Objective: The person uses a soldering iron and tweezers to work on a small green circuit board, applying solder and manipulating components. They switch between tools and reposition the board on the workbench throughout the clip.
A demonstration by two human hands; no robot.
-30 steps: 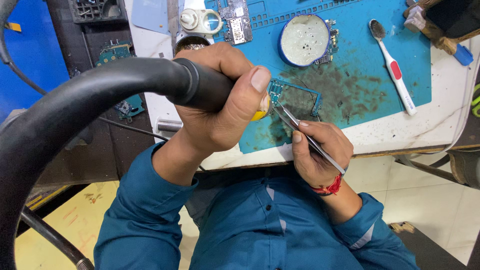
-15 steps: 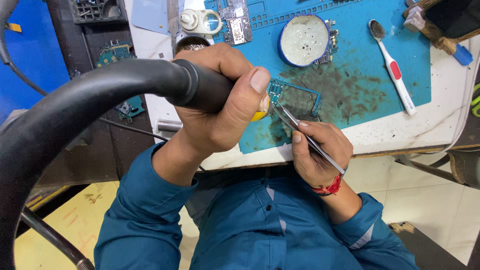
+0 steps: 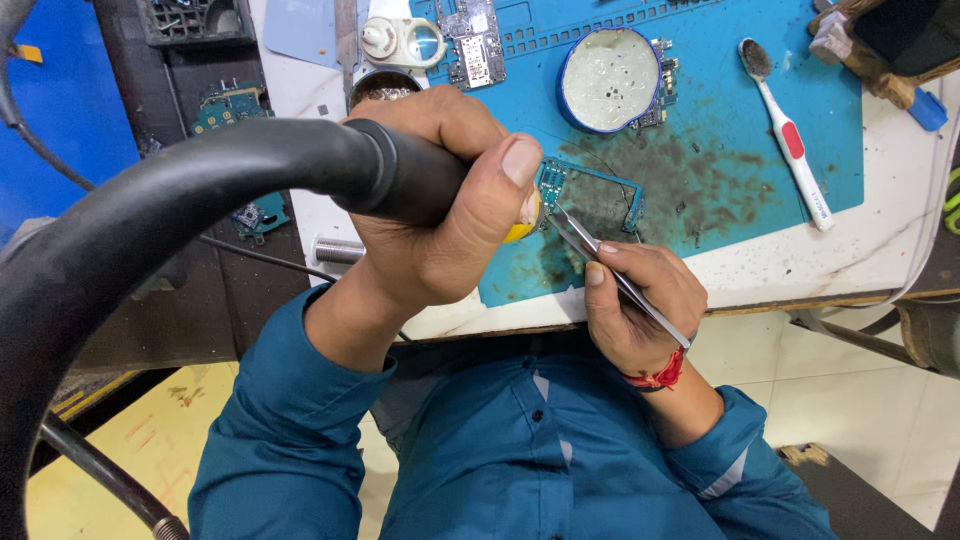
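Starting at the far left, a thick black hose (image 3: 150, 200) sweeps in an arc across the view and runs into a black handle (image 3: 400, 185). The left hand (image 3: 440, 200) has its grip closed tight around that handle, thumb pressed over the top, and a bit of yellow (image 3: 525, 225) shows just under the thumb; the working tip is hidden behind the hand. Just beyond the thumb, a small blue-edged circuit board (image 3: 600, 200) lies flat on the stained blue mat (image 3: 720, 170), near the front edge of the tabletop (image 3: 800, 270). The right hand (image 3: 635, 310), a red thread at its wrist, has its grip pinched shut on metal tweezers (image 3: 600, 265), their points angled up to the board's near edge, beside the yellow part. Further back sits a round blue-rimmed tin (image 3: 612, 80) of pale paste with a second board (image 3: 475, 35) to its left. Off to the right, a white and red toothbrush (image 3: 790, 140) lies on the mat.
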